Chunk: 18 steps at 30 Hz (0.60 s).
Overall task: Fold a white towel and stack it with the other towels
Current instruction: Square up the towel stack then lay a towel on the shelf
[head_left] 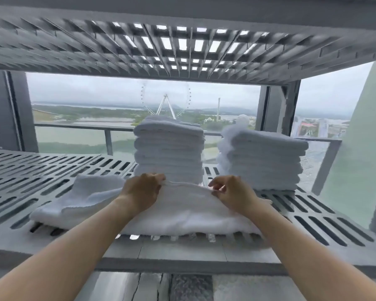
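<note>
A loose white towel (pixel 182 213) lies spread on the grey slatted shelf (pixel 326 224), near its front edge. My left hand (pixel 142 190) pinches the towel's far edge on the left. My right hand (pixel 232 192) pinches the same edge on the right, fingers curled. That edge is raised slightly off the shelf. Directly behind the hands stands a tall stack of folded white towels (pixel 168 148). A second stack of folded towels (pixel 263 159) stands to its right, a little lower.
Another loose white towel (pixel 80 198) lies crumpled at the left of the shelf, touching the one I hold. A slatted upper shelf (pixel 182 44) hangs close overhead. Shelf posts stand at the back left and right. A window with a railing lies behind.
</note>
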Each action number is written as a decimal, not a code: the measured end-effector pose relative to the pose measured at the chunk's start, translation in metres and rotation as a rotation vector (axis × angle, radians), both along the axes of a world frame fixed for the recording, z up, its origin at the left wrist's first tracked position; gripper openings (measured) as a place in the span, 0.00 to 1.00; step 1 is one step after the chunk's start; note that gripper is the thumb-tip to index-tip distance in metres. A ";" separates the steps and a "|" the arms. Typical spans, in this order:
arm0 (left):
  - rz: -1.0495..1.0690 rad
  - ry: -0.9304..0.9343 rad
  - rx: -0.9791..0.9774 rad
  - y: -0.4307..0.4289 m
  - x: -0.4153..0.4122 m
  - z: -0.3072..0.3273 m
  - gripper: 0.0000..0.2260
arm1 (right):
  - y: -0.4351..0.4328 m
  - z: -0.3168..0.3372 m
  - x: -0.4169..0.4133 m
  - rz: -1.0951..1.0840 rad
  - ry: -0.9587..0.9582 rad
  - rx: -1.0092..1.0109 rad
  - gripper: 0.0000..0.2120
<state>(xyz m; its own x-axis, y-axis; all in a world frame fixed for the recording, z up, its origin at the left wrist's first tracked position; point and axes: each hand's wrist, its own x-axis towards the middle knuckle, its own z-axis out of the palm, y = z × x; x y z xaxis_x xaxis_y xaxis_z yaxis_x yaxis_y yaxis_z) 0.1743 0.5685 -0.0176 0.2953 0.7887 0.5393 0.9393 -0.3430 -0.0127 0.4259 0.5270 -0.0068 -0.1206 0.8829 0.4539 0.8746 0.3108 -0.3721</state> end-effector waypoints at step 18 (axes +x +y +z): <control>-0.098 0.227 -0.221 -0.019 0.020 0.004 0.15 | -0.012 -0.009 0.016 0.084 -0.200 -0.220 0.11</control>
<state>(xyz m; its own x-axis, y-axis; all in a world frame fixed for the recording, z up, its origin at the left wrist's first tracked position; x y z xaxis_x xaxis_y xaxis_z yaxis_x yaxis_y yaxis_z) 0.1942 0.5498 -0.0136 0.4684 0.8411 0.2703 0.8835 -0.4491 -0.1336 0.4419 0.5147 -0.0154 -0.2648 0.9405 0.2129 0.9121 0.3159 -0.2613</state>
